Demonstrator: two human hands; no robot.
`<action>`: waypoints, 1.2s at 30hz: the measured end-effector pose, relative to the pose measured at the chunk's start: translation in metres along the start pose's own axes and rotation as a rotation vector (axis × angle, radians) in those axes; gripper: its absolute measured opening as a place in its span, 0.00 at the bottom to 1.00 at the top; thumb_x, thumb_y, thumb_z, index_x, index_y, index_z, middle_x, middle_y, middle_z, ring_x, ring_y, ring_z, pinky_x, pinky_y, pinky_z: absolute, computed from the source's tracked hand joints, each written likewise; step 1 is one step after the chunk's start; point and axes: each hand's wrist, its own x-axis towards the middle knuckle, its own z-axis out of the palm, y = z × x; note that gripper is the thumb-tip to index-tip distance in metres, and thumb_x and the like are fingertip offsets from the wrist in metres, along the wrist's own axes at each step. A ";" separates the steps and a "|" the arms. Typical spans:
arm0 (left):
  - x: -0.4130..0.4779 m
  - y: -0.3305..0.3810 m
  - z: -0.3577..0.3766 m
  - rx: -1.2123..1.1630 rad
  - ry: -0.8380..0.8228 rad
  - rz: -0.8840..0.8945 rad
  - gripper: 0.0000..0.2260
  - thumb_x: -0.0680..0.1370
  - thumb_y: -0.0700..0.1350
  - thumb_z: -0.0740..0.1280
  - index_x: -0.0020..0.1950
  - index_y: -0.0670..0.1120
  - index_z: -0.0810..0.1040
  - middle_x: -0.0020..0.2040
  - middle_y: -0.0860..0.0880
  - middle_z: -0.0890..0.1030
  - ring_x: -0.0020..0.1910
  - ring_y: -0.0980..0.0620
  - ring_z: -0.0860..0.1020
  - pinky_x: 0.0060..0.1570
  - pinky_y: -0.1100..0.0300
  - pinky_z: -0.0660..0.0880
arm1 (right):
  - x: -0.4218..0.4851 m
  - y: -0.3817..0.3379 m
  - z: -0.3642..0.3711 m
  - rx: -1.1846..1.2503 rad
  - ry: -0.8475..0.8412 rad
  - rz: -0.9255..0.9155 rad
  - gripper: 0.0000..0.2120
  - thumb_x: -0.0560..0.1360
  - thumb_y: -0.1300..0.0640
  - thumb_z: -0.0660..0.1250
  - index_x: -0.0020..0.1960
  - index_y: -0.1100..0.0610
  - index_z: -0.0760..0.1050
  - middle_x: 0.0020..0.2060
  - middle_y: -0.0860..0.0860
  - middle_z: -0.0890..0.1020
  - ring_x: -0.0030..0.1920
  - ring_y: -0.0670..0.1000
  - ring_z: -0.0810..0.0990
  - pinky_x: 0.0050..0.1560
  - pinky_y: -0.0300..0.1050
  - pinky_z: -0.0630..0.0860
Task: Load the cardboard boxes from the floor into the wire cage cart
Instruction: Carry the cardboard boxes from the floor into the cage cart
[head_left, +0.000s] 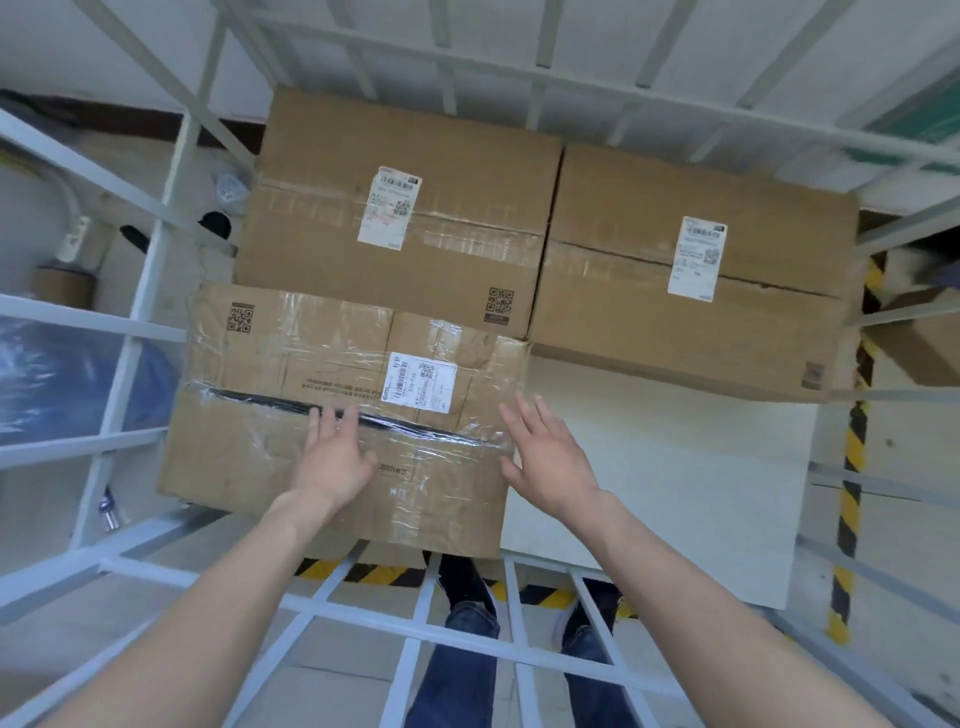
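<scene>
Three boxes (405, 156) in cart (363, 621), left hand (332, 457) flat on nearest, right hand (550, 462) fingers spread

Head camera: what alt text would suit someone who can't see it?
A person's left hand lies flat on a taped box in a wire cart; the right hand, open, is at its right edge. Two more boxes sit behind.

Pale concrete floor (914, 441) carries yellow-and-black hazard stripes (852, 467); a white wall (52, 41) with dark skirting (130, 111) stands behind.
</scene>
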 end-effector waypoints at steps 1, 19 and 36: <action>-0.014 0.021 -0.004 0.014 0.008 0.046 0.36 0.82 0.51 0.61 0.82 0.48 0.42 0.82 0.42 0.43 0.80 0.43 0.40 0.77 0.41 0.51 | -0.011 0.002 -0.016 0.012 0.029 0.009 0.32 0.83 0.49 0.57 0.82 0.52 0.48 0.82 0.53 0.46 0.81 0.56 0.42 0.78 0.55 0.50; -0.404 0.359 -0.069 0.038 0.092 0.652 0.32 0.82 0.57 0.58 0.82 0.50 0.50 0.82 0.45 0.49 0.81 0.46 0.45 0.77 0.42 0.51 | -0.428 0.087 -0.196 0.208 0.328 0.441 0.31 0.83 0.45 0.53 0.82 0.52 0.48 0.81 0.55 0.45 0.80 0.59 0.43 0.78 0.58 0.51; -0.671 0.501 0.115 0.612 -0.304 1.508 0.32 0.82 0.56 0.60 0.82 0.48 0.52 0.82 0.45 0.53 0.81 0.46 0.48 0.78 0.50 0.50 | -0.773 0.065 -0.020 0.835 0.882 1.431 0.32 0.83 0.41 0.51 0.82 0.49 0.44 0.81 0.51 0.41 0.80 0.55 0.40 0.77 0.54 0.49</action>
